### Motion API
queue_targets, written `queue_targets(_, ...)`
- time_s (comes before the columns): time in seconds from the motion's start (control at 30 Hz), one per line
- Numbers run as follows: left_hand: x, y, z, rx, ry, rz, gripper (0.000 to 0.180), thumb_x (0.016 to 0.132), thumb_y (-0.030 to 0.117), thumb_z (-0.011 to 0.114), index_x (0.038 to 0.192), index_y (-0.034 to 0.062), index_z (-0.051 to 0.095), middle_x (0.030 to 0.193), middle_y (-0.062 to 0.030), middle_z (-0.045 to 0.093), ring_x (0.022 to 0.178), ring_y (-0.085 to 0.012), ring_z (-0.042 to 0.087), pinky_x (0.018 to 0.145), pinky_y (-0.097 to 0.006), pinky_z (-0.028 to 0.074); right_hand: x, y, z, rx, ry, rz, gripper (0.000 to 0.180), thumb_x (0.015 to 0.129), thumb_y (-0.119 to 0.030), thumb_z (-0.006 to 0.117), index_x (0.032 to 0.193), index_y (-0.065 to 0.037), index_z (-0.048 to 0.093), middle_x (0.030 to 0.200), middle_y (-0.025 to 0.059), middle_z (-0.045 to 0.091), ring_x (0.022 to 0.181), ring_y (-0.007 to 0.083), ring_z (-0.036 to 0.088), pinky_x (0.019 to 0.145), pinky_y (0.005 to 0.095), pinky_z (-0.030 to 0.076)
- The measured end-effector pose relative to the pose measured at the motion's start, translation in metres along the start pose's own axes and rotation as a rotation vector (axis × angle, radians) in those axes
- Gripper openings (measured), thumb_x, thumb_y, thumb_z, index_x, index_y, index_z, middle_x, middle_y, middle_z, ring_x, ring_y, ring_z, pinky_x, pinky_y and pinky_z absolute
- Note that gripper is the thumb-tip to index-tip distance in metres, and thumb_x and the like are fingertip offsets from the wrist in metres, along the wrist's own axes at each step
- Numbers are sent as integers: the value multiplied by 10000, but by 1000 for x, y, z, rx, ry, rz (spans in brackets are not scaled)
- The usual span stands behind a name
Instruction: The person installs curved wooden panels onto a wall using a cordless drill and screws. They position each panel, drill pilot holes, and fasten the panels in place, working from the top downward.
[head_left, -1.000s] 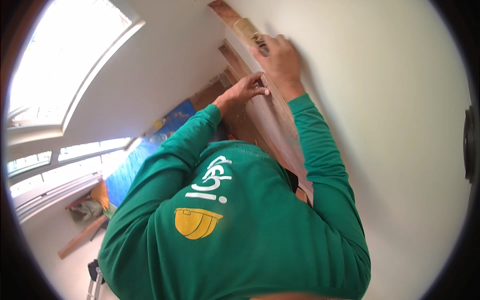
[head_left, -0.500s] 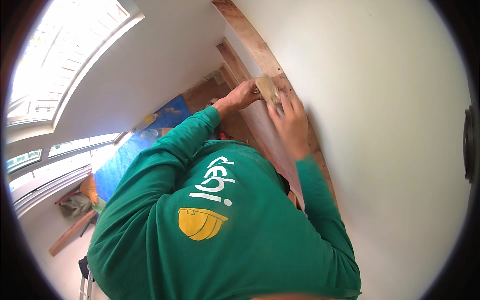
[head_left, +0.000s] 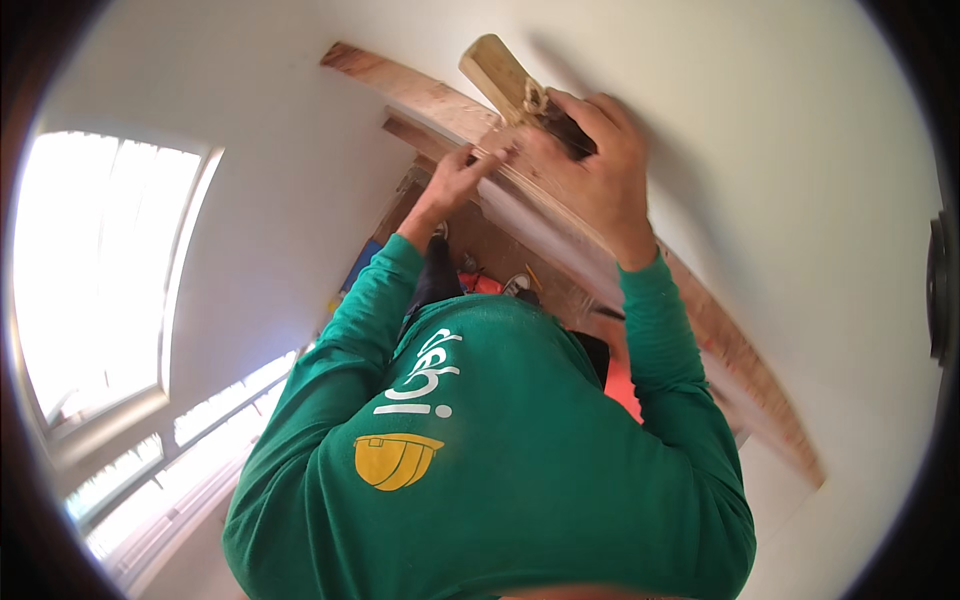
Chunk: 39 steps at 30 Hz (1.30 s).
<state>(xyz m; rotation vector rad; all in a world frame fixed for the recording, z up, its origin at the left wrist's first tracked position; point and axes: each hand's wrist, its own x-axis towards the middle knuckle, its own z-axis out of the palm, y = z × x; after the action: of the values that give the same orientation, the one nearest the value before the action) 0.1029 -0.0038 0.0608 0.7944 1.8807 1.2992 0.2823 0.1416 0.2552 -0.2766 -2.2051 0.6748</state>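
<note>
A wooden hand plane [head_left: 490,72] with a pale block body and a dark rear part is gripped by my right hand [head_left: 612,178]. Curled wood shavings [head_left: 536,100] poke out of its middle. Under it, a long reddish-brown board [head_left: 405,88] runs slantwise along the white wall; whether the plane touches it is unclear. My left hand [head_left: 458,182] is empty, fingers stretched toward the board's edge just left of the plane. The fingertips are slightly blurred, so contact with the wood cannot be made out.
A second plank [head_left: 410,132] lies lower, beside the board. A bright window [head_left: 110,270] is on the left. Down on the brown floor are a shoe [head_left: 519,284] and a red item [head_left: 482,284]. Another red surface [head_left: 622,385] shows by my right arm.
My right hand has moved the plane up in the picture, and it now shows more fully, with its shavings. My left hand has come off the plane. The whole view has turned.
</note>
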Motion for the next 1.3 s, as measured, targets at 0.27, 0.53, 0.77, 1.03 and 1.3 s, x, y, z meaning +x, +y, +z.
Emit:
queue_targets(0.27,-27,42,-28,736,306,541,670,1042,387,699,1538,-25,518,1598,-273,487,1454,-426,484,1169,-541,412,-148,-49,-92,-201,321,671,403,865,-94,869,1234,11,747,975,78,698,853,160,675,742,311,545)
queue_targets(0.53,-17,50,35,896,-494,1074,718,1009,362,692,1603,30,461,1717,-177,380,1606,-391,326,1320,-568,239,-201,-106,-26,-164,873,989,310,949,-57,793,1236,42,733,1007,25,708,886,82,623,790,251,524)
queue_targets(0.77,11,33,-29,944,-549,1112,677,1014,287,685,1617,77,462,1716,-100,411,1604,-300,358,1314,-517,291,-206,-158,8,-380,830,1121,322,944,-76,807,1234,47,738,992,31,684,861,78,626,755,255,521)
queue_targets(1.03,-2,37,-101,1016,-361,936,673,1014,278,708,1608,70,468,1658,-161,477,1576,-371,391,1289,-500,338,-192,-96,-37,-605,159,756,467,884,-163,870,1290,7,716,1110,132,693,961,265,703,849,382,580)
queue_targets(1.3,-25,-14,-46,279,-37,178,760,1034,424,741,1543,-63,456,1539,-258,544,1415,-386,545,1158,-462,451,-168,34,-36,-481,-317,294,512,899,-321,851,1303,-44,702,1113,118,669,1001,337,684,838,445,588)
